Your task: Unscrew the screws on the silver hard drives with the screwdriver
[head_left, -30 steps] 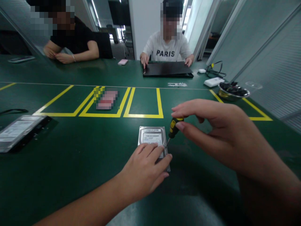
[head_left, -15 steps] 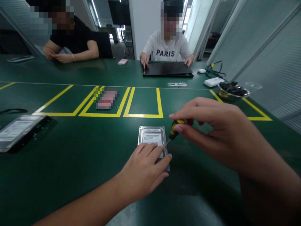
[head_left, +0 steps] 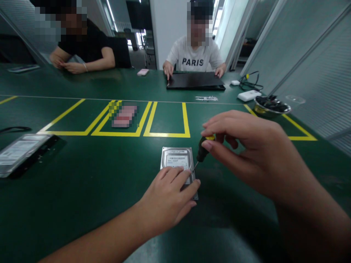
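Observation:
A silver hard drive point(head_left: 178, 155) with a white label lies flat on the green table. My left hand point(head_left: 171, 197) rests over its lower part, holding it down with bent fingers; the palm hides much of the drive. My right hand point(head_left: 244, 146) pinches a small black-and-yellow screwdriver point(head_left: 202, 151) by its handle between thumb and fingers. The screwdriver leans, its thin shaft reaching the drive's right edge beside my left fingertips. Whether the tip sits in a screw is too small to tell.
At the left lies another hard drive point(head_left: 20, 151). Yellow tape point(head_left: 167, 134) marks bays, one with a pink item point(head_left: 125, 116). A metal bowl point(head_left: 271, 108) of dark parts stands at the right. Across the table, one person holds a black panel point(head_left: 196, 80); another person point(head_left: 82, 47) leans there.
My right fingers have shifted on the screwdriver's handle, and the handle has turned, showing less yellow. My left hand and the hard drive have stayed put.

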A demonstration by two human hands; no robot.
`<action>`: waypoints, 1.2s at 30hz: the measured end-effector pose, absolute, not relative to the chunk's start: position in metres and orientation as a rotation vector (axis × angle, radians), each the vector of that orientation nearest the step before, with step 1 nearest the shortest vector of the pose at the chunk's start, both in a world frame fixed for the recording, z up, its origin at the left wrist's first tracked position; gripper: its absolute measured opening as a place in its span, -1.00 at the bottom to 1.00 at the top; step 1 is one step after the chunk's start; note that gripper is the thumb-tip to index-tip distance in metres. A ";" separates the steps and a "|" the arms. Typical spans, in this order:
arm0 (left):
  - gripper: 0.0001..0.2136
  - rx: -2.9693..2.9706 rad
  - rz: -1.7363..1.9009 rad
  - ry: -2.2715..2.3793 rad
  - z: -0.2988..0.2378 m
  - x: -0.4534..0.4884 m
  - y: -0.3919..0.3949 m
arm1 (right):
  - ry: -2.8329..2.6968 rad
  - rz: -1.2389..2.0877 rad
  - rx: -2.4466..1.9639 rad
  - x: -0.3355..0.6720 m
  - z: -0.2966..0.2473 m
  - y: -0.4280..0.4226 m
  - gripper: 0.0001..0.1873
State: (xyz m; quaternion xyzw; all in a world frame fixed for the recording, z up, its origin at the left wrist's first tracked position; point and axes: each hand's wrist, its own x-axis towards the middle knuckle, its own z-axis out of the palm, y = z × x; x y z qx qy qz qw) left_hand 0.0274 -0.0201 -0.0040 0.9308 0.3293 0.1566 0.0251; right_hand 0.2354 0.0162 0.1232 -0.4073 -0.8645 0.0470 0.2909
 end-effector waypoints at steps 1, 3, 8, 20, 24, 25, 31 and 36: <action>-0.60 2.878 0.488 1.020 -0.004 0.027 -0.020 | -2.297 0.136 -1.071 0.235 0.124 0.015 -0.89; -0.60 2.874 0.487 1.017 -0.005 0.027 -0.020 | -2.271 0.107 -1.097 0.235 0.125 0.014 -0.87; -0.59 2.870 0.474 1.012 -0.005 0.028 -0.020 | -2.259 0.054 -1.185 0.236 0.124 0.014 -0.91; -0.59 2.868 0.485 1.019 -0.005 0.028 -0.020 | -2.307 0.097 -1.128 0.236 0.124 0.017 -0.86; -0.60 2.871 0.488 1.018 -0.004 0.029 -0.021 | -2.307 0.138 -1.061 0.237 0.124 0.016 -0.85; -0.60 2.871 0.483 1.017 -0.003 0.028 -0.020 | -2.307 0.134 -1.053 0.237 0.124 0.016 -0.83; -0.60 2.868 0.466 1.026 -0.005 0.027 -0.020 | -2.304 0.116 -1.125 0.238 0.125 0.015 -0.86; -0.60 2.871 0.482 1.015 -0.005 0.027 -0.020 | -2.299 0.125 -1.060 0.239 0.126 0.015 -0.82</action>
